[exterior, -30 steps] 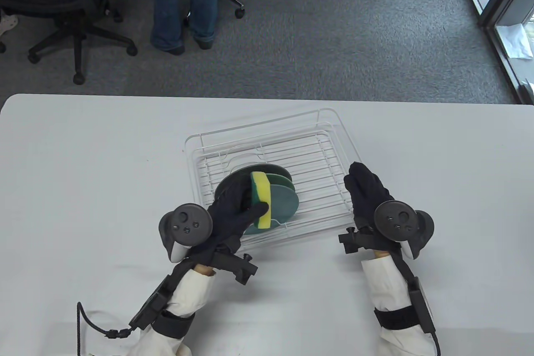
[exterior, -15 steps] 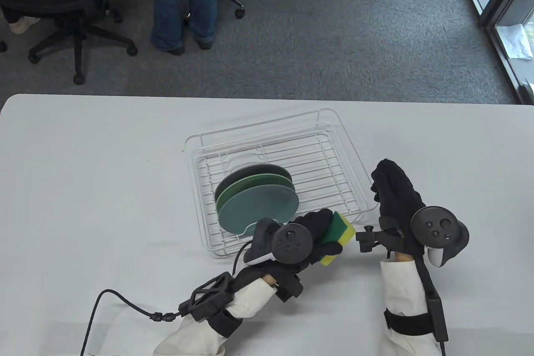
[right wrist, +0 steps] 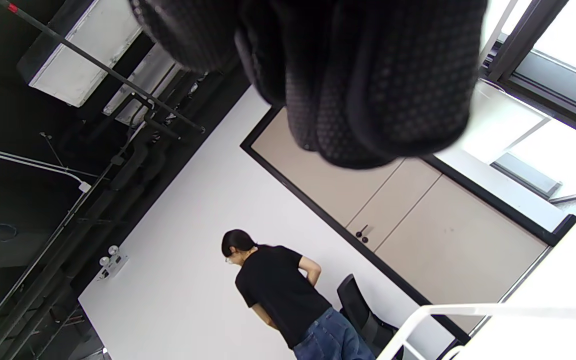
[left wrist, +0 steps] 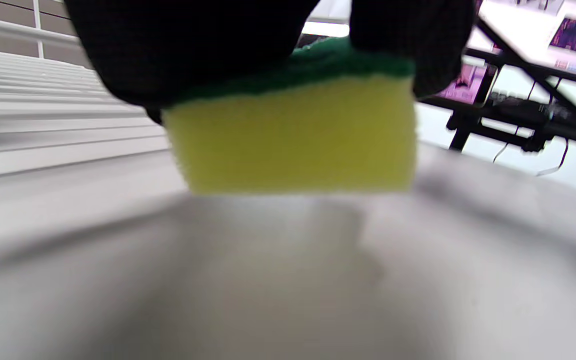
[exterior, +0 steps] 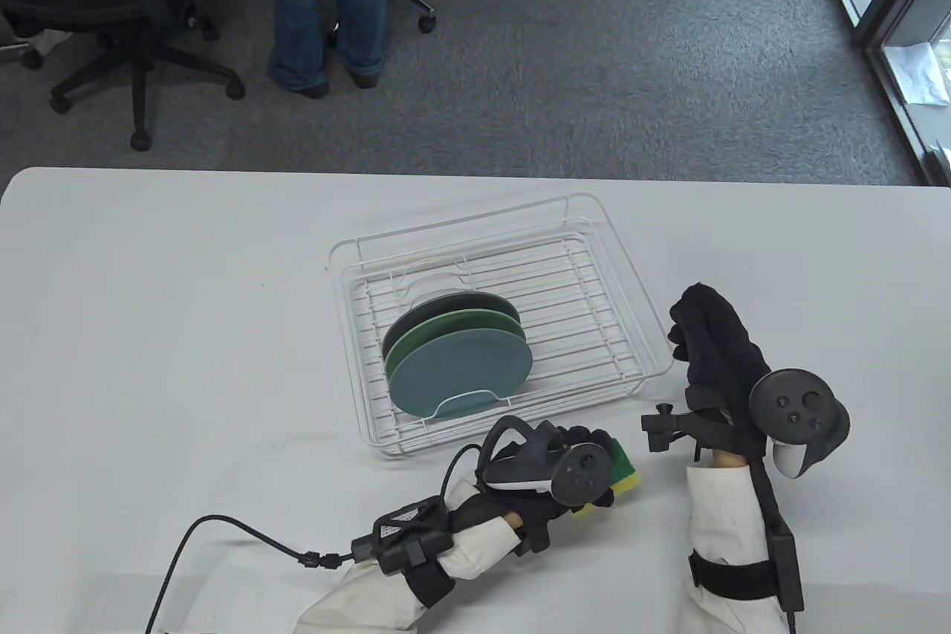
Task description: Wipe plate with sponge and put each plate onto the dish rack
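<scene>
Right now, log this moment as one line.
plates: three in dish rack | left hand: holds sponge | right hand: empty

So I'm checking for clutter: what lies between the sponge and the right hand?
Nothing but bare table, in the table view. The left hand holds the sponge; the right hand is empty.

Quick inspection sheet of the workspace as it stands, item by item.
Surface: white table, bare where visible.
Job's things: three plates stand on edge in the wire rack; sponge is outside the rack, near its front edge.
Clutter: nothing seen.
Grippers: left hand grips the sponge low over the table; right hand holds nothing, fingers together, right of the rack.
Cables: black cable trails from the left wrist.
Surroundings: carpet, office chair, a standing person.
</scene>
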Motion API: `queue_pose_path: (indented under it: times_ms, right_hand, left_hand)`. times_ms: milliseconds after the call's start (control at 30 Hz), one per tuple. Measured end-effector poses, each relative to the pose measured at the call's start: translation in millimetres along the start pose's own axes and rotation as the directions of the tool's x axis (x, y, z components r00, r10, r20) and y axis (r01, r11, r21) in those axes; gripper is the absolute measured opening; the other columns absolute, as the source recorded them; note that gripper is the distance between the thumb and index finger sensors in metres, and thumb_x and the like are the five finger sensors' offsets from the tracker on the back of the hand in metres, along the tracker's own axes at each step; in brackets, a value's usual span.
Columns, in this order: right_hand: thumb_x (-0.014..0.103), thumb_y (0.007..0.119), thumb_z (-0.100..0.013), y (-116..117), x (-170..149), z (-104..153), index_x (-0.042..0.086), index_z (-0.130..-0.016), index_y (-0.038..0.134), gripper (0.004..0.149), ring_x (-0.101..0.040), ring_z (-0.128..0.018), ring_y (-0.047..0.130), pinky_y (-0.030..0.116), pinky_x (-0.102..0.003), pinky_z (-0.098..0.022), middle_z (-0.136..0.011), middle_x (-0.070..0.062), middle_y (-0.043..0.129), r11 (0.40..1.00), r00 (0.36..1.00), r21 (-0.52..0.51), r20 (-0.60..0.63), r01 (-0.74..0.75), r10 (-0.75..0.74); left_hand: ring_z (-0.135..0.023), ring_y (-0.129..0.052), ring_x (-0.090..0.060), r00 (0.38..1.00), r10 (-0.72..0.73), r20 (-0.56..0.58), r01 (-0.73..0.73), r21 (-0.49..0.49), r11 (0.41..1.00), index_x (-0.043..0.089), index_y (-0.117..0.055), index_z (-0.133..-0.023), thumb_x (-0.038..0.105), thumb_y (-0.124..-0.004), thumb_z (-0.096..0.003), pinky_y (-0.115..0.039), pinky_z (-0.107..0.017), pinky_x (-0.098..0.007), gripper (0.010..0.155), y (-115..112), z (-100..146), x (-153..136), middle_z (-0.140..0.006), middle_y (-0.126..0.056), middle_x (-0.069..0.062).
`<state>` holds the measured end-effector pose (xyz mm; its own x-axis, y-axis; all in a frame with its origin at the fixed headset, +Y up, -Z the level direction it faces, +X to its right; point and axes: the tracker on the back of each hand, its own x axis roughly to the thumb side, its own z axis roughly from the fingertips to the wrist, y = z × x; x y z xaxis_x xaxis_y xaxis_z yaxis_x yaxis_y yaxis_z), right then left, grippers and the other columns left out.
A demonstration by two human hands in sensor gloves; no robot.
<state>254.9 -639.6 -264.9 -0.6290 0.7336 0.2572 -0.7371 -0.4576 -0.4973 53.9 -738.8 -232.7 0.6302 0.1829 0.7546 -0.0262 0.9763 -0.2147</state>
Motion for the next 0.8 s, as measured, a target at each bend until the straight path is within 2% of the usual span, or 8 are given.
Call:
queue_pose_path:
  times_ms: [167, 267, 433, 700, 800]
  right_hand:
    - [0.031, 0.066, -0.063, 1.1, 0.1, 0.2, 0.000, -0.097, 0.072, 0.047, -0.037, -0.054, 0.095, 0.089, -0.039, -0.038, -0.080, -0.027, 0.089, 1.000, 1.000, 0.003, 0.000, 0.001, -0.001]
    - [0.031, 0.066, -0.063, 1.9, 0.2, 0.2, 0.000, -0.097, 0.072, 0.047, -0.037, -0.054, 0.095, 0.089, -0.039, -0.038, -0.080, -0.027, 0.089, 1.000, 1.000, 0.007, 0.000, 0.003, -0.003]
    - [0.031, 0.066, -0.063, 3.7, 0.0, 0.4, 0.000, -0.097, 0.072, 0.047, -0.038, -0.054, 0.095, 0.089, -0.039, -0.038, -0.080, -0.027, 0.089, 1.000, 1.000, 0.012, -0.004, 0.002, -0.002]
    - [0.031, 0.066, -0.063, 8.2, 0.9, 0.4, 0.000, -0.097, 0.072, 0.047, -0.038, -0.054, 0.095, 0.089, -0.039, -0.038, -0.080, -0.027, 0.089, 1.000, 1.000, 0.031, -0.004, -0.004, 0.004]
    - [0.031, 0.066, -0.063, 10.5, 2.5, 0.4, 0.000, -0.097, 0.072, 0.047, -0.038, -0.054, 0.095, 0.089, -0.039, -0.038, -0.080, -0.027, 0.089, 0.999, 1.000, 0.043, 0.001, -0.008, 0.008]
  left_hand:
    - [-0.069, -0.097, -0.038, 0.989, -0.145, -0.002, 0.145, -0.077, 0.986, 0.005, -0.074, -0.101, 0.050, -0.082, -0.0470, -0.090, -0.042, -0.034, 0.071, -16.1, -2.6, 1.8, -0.092, -0.088, -0.025]
    - [-0.070, -0.096, -0.038, 0.984, -0.179, 0.000, 0.179, -0.099, 0.979, 0.007, -0.075, -0.100, 0.050, -0.081, -0.0470, -0.090, -0.042, -0.034, 0.068, -22.4, -2.9, 2.8, -0.092, -0.087, -0.025]
    - [-0.072, -0.095, -0.039, 0.982, -0.190, -0.003, 0.189, -0.100, 0.977, 0.009, -0.079, -0.099, 0.050, -0.081, -0.0471, -0.089, -0.044, -0.036, 0.065, -20.4, -2.4, 4.0, -0.094, -0.086, -0.024]
    - [-0.084, -0.079, -0.052, 0.986, -0.167, -0.012, 0.164, -0.133, 0.977, 0.010, -0.086, -0.098, 0.049, -0.074, -0.0521, -0.080, -0.057, -0.049, 0.062, -8.7, 0.6, 2.4, -0.104, -0.073, -0.032]
    - [-0.088, -0.076, -0.055, 0.992, -0.122, -0.023, 0.119, -0.111, 0.987, 0.007, -0.083, -0.100, 0.048, -0.072, -0.0535, -0.077, -0.060, -0.052, 0.064, -3.8, 2.7, -0.5, -0.107, -0.070, -0.033]
